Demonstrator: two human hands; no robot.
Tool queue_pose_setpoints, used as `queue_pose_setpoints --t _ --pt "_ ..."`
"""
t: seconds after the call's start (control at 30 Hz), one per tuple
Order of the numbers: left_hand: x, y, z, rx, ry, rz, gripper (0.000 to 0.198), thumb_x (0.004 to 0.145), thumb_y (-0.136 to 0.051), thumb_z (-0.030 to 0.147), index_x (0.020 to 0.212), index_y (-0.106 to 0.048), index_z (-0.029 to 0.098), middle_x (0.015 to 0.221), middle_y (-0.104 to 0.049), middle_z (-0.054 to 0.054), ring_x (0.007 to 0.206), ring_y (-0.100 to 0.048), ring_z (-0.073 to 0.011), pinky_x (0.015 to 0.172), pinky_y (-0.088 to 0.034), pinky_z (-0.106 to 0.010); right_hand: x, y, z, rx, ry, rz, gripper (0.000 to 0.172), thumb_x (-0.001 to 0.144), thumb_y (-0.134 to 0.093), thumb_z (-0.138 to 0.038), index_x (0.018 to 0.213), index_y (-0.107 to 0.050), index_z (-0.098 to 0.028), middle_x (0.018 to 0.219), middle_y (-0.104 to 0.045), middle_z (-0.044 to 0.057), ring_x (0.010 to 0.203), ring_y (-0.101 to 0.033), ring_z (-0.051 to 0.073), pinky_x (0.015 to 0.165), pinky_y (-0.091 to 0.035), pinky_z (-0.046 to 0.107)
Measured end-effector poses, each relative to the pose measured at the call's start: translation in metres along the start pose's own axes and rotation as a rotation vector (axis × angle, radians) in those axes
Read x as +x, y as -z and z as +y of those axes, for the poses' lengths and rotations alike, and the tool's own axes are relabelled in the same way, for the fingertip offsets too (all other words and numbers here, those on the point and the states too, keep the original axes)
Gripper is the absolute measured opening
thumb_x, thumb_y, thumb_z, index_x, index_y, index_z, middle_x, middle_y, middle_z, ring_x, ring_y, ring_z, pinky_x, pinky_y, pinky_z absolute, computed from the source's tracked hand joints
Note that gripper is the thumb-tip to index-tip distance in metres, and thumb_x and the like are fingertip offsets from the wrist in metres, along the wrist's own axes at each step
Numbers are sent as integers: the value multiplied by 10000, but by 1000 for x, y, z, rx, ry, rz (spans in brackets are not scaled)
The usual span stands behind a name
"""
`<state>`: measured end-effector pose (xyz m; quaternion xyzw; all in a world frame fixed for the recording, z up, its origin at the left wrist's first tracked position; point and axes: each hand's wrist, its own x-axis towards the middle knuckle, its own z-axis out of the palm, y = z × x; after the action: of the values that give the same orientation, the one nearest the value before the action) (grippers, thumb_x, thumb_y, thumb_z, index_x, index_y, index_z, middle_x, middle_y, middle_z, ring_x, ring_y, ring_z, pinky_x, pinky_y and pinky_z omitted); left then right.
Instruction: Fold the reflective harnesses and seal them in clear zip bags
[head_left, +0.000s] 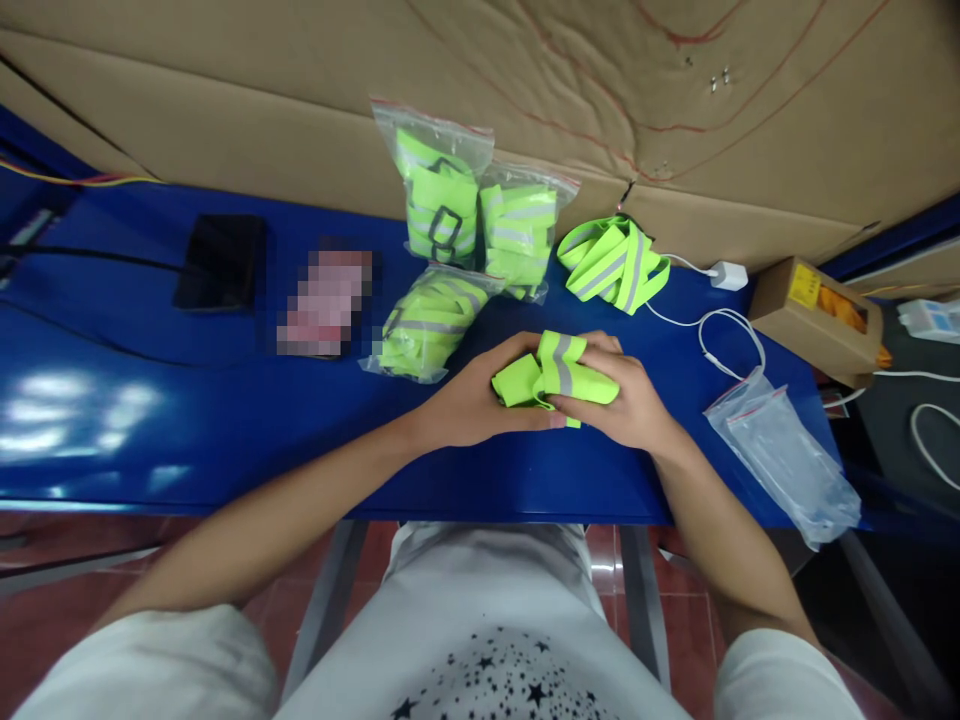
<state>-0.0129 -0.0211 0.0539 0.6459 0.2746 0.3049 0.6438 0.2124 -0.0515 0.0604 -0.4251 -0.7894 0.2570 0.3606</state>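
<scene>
My left hand (469, 402) & right hand (639, 405) are both curled tight round a folded hi-vis strap (561, 372), centre frame, strap pinched btw them. They're low over the blue counter (225, 430), near its front edge. Widest open stretch is lower left. Right is tighter, w/ empty bags (787, 462) by the corner. Packed bags (450, 210) & a loose strap (615, 262) lie above, along the cardboard (750, 150).

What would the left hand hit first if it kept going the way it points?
The left hand points rightward and grips the folded neon band; straight on, it would likely press into the right hand holding the band's other side.
</scene>
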Motion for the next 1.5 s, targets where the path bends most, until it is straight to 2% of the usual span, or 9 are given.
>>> queue_pose_setpoints --t 0.17,0.33,0.47,0.63,0.8,0.9,1.03,1.27,1.5 --pt "0 -4 -5 11 -75 73 835 754 -890 379 1484 -516 223 1491 -591 -119 1307 -600 -296 1047 -530 -359 2 -8 8 105 23 -36 453 926 -670 -601 1212 -670 -249 1304 -544 123 1242 -555 301 1057 -493 473" --pt "-2 -10 -5 -103 54 184 592 749 -883 407 1252 -683 167 954 -744 -44 771 -675 -167 678 -587 -262 3 -16 6 -141 -16 103 523 970 -504 -704 1181 -599 -234 1323 -500 147 1265 -514 332 1080 -427 526" --pt "-2 -13 -2 -248 115 235 534 712 -908 383 1154 -700 167 843 -700 -11 658 -638 -143 550 -601 -256 -2 14 -8 -253 -85 136 545 1023 -402 -675 1279 -578 -227 1249 -616 132 1156 -608 290 1001 -465 467" --pt "1 -8 -2 -317 118 291 483 691 -916 368 1077 -713 158 850 -709 -25 703 -670 -175 543 -638 -294 -82 83 7 -868 -793 655 392 951 -591 -605 924 -677 -224 804 -671 91 766 -640 300 770 -504 494" --pt "6 -2 -4 -416 121 310 475 678 -915 357 1067 -724 162 915 -741 -53 750 -708 -213 526 -643 -306 -169 106 42 -763 -951 617 298 772 -804 -481 652 -595 -306 555 -555 19 514 -511 246 655 -503 466" --pt "8 2 -3 -484 142 277 441 687 -910 332 1047 -729 152 871 -739 -44 719 -713 -212 531 -651 -327 -168 97 33 -777 -892 709 85 815 -705 -355 792 -673 -280 652 -627 32 596 -599 278 703 -526 499" --pt "5 4 0 -566 145 108 417 740 -883 350 1063 -739 128 836 -737 -58 678 -716 -213 531 -655 -342 -114 60 -2 -789 -667 898 145 853 -617 -280 990 -660 -253 824 -674 51 711 -645 277 717 -536 464" --pt "-3 -4 0 -549 185 -16 647 704 -924 295 1300 -687 205 1075 -767 -85 874 -752 -231 670 -655 -313 -36 -20 -28 -524 -299 324 66 867 -566 -180 875 -571 -245 831 -657 64 788 -618 272 766 -482 443" --pt "1 -7 -6 -539 255 40 506 709 -920 354 1116 -735 118 831 -740 -58 659 -707 -200 514 -633 -317 -45 -33 -27 -174 -306 462 204 849 -587 -95 988 -650 -231 862 -696 10 753 -662 176 683 -528 294"
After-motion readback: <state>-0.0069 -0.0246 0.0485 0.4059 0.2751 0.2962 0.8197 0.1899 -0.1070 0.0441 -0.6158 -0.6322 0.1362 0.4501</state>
